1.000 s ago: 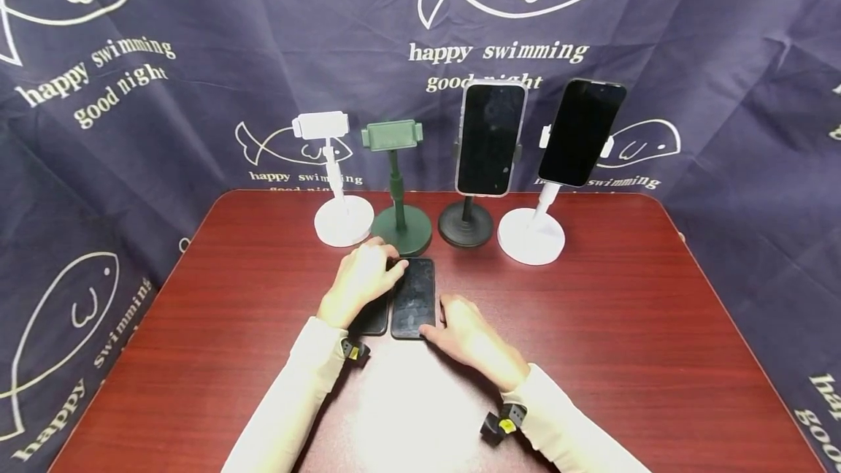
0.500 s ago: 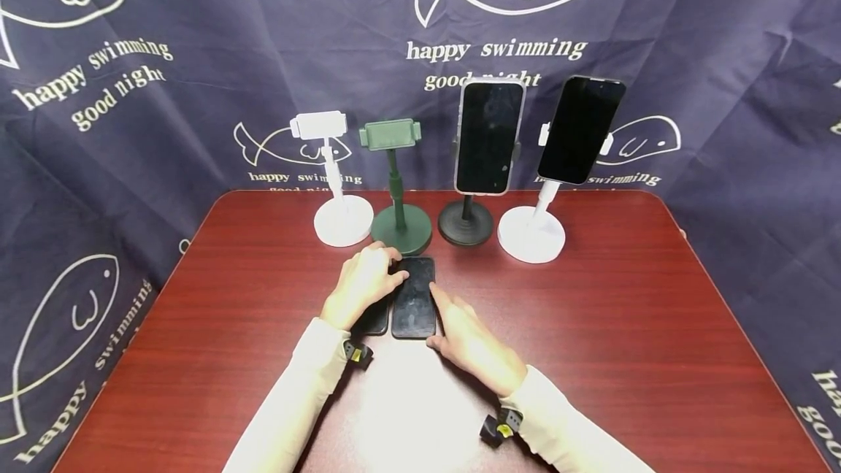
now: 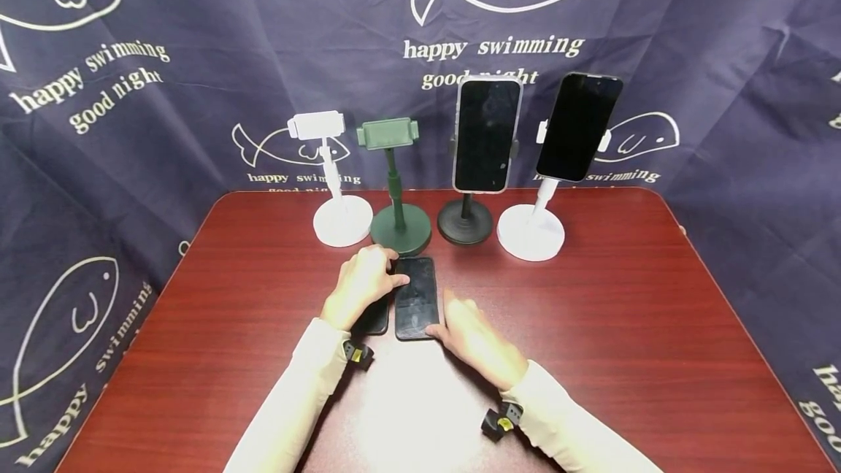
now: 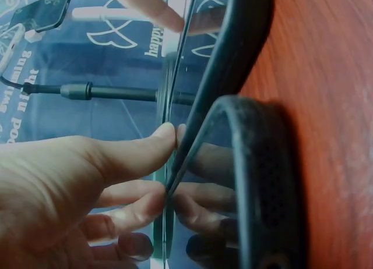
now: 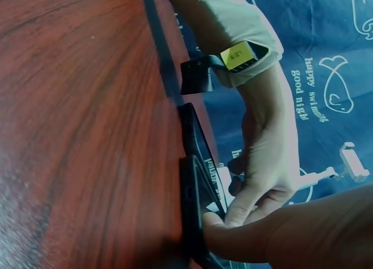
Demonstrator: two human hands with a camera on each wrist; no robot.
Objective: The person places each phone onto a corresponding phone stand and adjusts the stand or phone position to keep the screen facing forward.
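Observation:
Two dark phones lie side by side on the table. My left hand is over the left phone and covers its upper part; its thumb touches the upper left of the right phone. In the left wrist view, the left hand's thumb and bent fingers meet a glossy screen. At the right phone's right side is my right hand, thumb on the lower right edge, index finger pointing away from me beside the phone. In the right wrist view, the right hand's thumb rests at the near phone's edge.
Behind the phones stand a white holder, a green holder, a black stand bearing an upright phone, and a white stand bearing a tilted phone. A patterned cloth hangs behind.
The right phone has shifted slightly right and turned a little, widening the gap between the phones. My right index finger has left its edge, and my right thumb is back over its lower right edge.

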